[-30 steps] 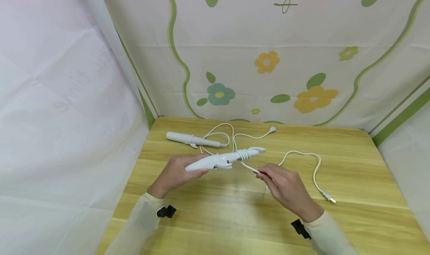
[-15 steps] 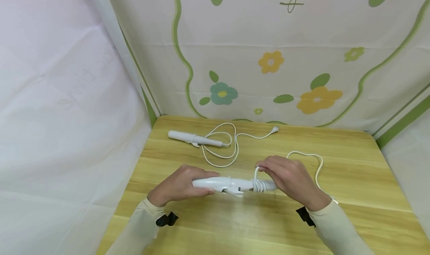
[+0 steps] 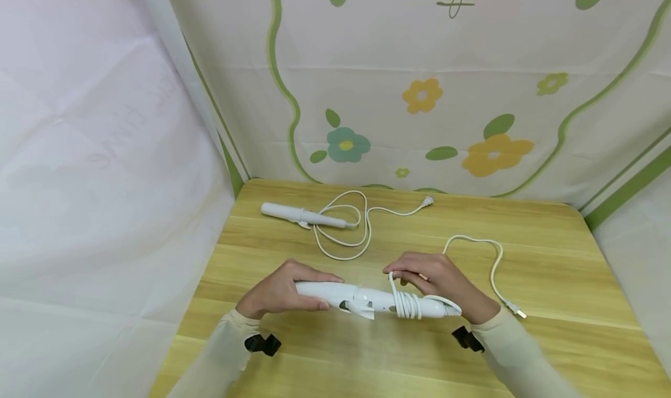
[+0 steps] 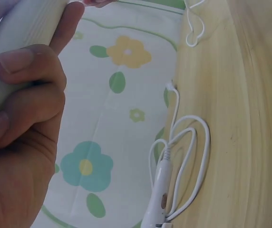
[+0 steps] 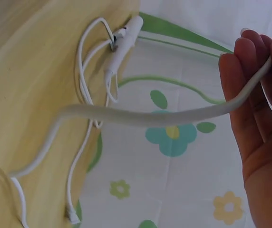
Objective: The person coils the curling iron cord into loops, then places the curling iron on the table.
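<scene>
Gripping the white wand [image 3: 331, 292] in our left hand [image 3: 278, 290], we pinched its cord [image 3: 408, 306] in our right hand [image 3: 435, 274]. Wand's long axis ran left-right between our hands, cord-wrapped narrow end nearer the right; second wand [image 3: 284, 212] lay beyond, on the table [image 3: 341, 366].

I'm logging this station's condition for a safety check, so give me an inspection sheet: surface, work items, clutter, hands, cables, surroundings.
Surface: wood-grain table.
Work items: white appliance, held above the table.
Clutter: second appliance, lying near the far edge.
Hands: left hand grips the white appliance; right hand pinches its white cord.
Cables: white cord partly wound round the appliance, its plug on the table; second cord loosely looped.
Surroundings: flower-printed fabric behind the table.
</scene>
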The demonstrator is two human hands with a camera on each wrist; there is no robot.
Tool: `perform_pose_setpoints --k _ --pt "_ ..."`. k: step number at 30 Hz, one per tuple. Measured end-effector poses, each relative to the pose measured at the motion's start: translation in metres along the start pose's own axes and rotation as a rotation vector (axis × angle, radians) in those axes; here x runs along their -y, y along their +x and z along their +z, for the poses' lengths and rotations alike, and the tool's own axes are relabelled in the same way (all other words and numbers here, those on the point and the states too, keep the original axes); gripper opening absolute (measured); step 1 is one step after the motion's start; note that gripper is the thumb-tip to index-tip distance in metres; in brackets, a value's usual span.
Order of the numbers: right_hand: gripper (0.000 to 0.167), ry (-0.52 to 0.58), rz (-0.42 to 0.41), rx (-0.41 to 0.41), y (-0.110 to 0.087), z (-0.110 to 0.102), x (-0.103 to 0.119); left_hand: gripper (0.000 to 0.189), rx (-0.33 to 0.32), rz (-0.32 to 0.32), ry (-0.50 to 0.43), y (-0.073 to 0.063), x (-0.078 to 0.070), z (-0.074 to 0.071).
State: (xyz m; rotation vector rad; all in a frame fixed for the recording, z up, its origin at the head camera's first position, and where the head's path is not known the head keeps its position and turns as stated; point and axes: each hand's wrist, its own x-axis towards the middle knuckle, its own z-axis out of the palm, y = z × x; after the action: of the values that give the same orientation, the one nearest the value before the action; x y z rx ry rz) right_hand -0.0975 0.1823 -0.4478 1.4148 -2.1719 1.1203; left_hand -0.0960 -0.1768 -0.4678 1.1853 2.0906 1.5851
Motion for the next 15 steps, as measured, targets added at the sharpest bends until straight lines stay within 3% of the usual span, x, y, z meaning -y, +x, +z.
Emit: perform_pose_setpoints --k 2,4,5,8,11,15 --pt "0.019 0.063 0.043 -0.011 -0.005 0.006 0.002 0.041 -0.023 0.022 -0.014 0.0 0.003 0.0" --pt "0.028 0.135 0.129 -0.028 -0.011 0.012 0.006 0.042 -0.056 0.027 -0.028 0.001 0.004 0.001" --pt "0.035 0.228 0.181 -0.036 -0.014 0.016 0.008 0.042 -0.077 0.026 -0.026 0.001 0.004 0.002" --pt "0.029 0.438 0.368 -0.088 -0.022 0.026 0.014 0.041 -0.149 -0.02 -0.028 0.003 0.003 0.004" --pt "0.022 0.615 0.501 -0.165 -0.025 0.034 0.018 0.041 -0.21 -0.077 -0.011 0.005 0.001 0.006" --pt "0.019 0.582 0.572 -0.203 -0.024 0.039 0.019 0.042 -0.253 -0.127 0.001 0.007 0.0 0.007"
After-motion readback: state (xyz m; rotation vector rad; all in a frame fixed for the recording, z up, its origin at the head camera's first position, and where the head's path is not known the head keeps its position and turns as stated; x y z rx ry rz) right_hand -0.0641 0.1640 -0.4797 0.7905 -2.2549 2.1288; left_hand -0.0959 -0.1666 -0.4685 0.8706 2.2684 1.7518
